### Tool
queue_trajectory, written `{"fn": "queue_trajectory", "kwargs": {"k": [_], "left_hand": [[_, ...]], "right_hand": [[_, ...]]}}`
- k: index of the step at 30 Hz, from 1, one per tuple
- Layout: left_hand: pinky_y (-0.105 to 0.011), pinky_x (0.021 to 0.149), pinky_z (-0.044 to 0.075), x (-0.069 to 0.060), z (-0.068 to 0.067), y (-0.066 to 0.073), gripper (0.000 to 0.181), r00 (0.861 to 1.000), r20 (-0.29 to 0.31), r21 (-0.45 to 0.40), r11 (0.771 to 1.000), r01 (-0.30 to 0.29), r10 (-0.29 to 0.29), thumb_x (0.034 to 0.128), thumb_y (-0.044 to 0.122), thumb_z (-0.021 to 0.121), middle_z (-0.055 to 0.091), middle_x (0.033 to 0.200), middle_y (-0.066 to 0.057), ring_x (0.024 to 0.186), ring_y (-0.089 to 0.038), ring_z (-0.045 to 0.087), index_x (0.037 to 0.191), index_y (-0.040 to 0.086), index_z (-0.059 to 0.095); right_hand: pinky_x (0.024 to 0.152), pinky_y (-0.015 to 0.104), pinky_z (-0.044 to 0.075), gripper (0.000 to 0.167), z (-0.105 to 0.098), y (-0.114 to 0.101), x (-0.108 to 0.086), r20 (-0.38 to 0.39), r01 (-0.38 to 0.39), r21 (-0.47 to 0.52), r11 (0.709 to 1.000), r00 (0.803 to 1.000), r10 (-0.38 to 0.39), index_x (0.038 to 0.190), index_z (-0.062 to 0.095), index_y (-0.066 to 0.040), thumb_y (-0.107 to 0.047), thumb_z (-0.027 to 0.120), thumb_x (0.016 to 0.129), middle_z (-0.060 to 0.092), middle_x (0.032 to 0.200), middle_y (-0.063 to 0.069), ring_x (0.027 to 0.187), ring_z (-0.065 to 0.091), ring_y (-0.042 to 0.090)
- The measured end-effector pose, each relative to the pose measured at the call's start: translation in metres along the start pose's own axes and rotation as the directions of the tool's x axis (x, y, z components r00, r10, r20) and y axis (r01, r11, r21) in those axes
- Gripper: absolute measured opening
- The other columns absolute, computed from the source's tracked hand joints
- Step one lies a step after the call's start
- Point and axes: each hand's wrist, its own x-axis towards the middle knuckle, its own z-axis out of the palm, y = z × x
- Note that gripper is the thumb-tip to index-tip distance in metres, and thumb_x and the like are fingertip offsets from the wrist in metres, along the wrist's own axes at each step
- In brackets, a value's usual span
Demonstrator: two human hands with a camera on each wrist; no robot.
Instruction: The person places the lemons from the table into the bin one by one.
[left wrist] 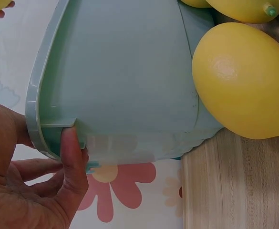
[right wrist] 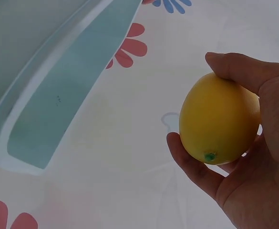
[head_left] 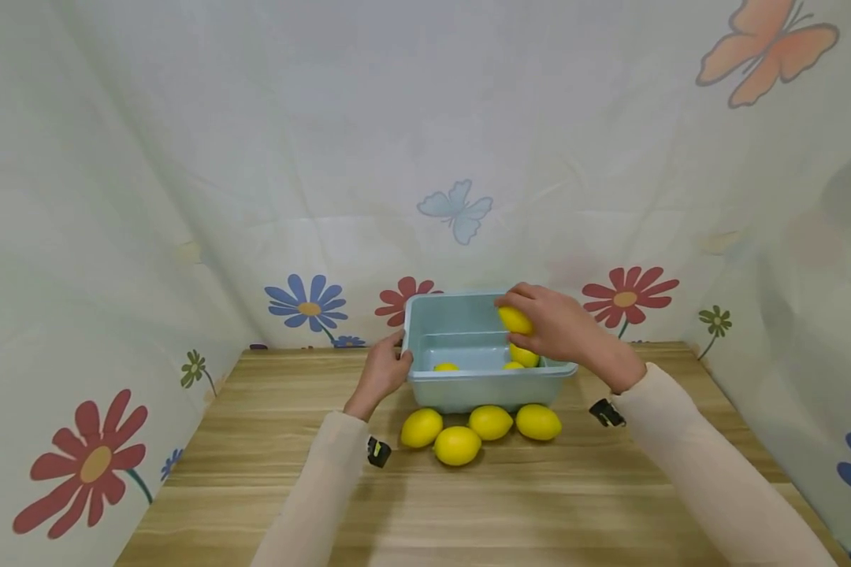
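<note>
A light blue plastic bin (head_left: pixel 489 391) stands toward the back of the wooden table. My left hand (head_left: pixel 383 368) grips its left rim; in the left wrist view the thumb lies on the outer wall, under the rim (left wrist: pixel 33 102). Over the bin's right side, my right hand (head_left: pixel 556 324) holds a yellow lemon (head_left: pixel 514 320) between thumb and fingers. The right wrist view shows this lemon's green tip (right wrist: pixel 210 156). Inside the bin, a lemon (head_left: pixel 525 357) sits at the right, with parts of two others visible over the front rim.
Several lemons (head_left: pixel 457 446) lie on the table (head_left: pixel 539 504) just in front of the bin. A white curtain (head_left: pixel 340 157) printed with flowers and butterflies hangs behind the table and along both sides. Small black devices (head_left: pixel 379 452) sit at both wrists.
</note>
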Motion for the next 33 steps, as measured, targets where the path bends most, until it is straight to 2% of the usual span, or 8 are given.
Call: {"fn": "queue_trajectory", "kwargs": {"k": [9, 17, 20, 33], "left_hand": [[-0.041, 0.084, 0.059, 0.0, 0.001, -0.001, 0.049, 1.0, 0.008, -0.003, 1.0, 0.009, -0.009, 0.0959, 0.014, 0.054, 0.064, 0.127, -0.02, 0.106, -0.033, 0.065, 0.142, -0.001, 0.049], [-0.039, 0.082, 0.059, 0.001, 0.001, 0.0, 0.05, 1.0, 0.016, -0.008, 1.0, 0.027, -0.027, 0.0963, 0.013, 0.054, 0.063, 0.128, -0.02, 0.106, -0.032, 0.066, 0.144, -0.001, 0.047], [-0.042, 0.086, 0.059, 0.001, 0.001, 0.0, 0.05, 1.0, 0.012, -0.007, 1.0, 0.027, -0.027, 0.0959, 0.013, 0.054, 0.064, 0.128, -0.02, 0.107, -0.033, 0.066, 0.143, -0.001, 0.047], [-0.04, 0.084, 0.059, 0.001, 0.0, 0.0, 0.047, 1.0, 0.005, 0.0, 1.0, 0.015, -0.015, 0.0954, 0.012, 0.054, 0.065, 0.125, -0.019, 0.105, -0.032, 0.066, 0.141, 0.001, 0.051]], "right_hand": [[0.092, 0.045, 0.056, 0.048, -0.006, 0.006, 0.014, 0.042, -0.029, -0.001, 1.0, 0.999, 0.029, 0.129, 0.061, -0.014, -0.024, 0.075, 0.085, 0.061, 0.126, 0.009, 0.107, 0.061, 0.028], [0.089, 0.045, 0.056, 0.047, -0.006, 0.015, 0.028, 0.054, -0.048, 0.003, 0.999, 0.997, 0.048, 0.129, 0.061, -0.013, -0.024, 0.075, 0.085, 0.061, 0.125, 0.011, 0.101, 0.06, 0.028], [0.09, 0.045, 0.055, 0.048, -0.006, 0.018, 0.033, 0.061, -0.06, 0.01, 0.998, 0.996, 0.059, 0.129, 0.061, -0.013, -0.023, 0.075, 0.084, 0.062, 0.122, 0.011, 0.099, 0.06, 0.028], [0.094, 0.046, 0.053, 0.049, 0.006, 0.031, 0.053, 0.169, -0.118, -0.002, 0.993, 0.979, 0.116, 0.131, 0.06, -0.013, -0.025, 0.074, 0.086, 0.062, 0.124, 0.011, 0.102, 0.058, 0.029]]}}
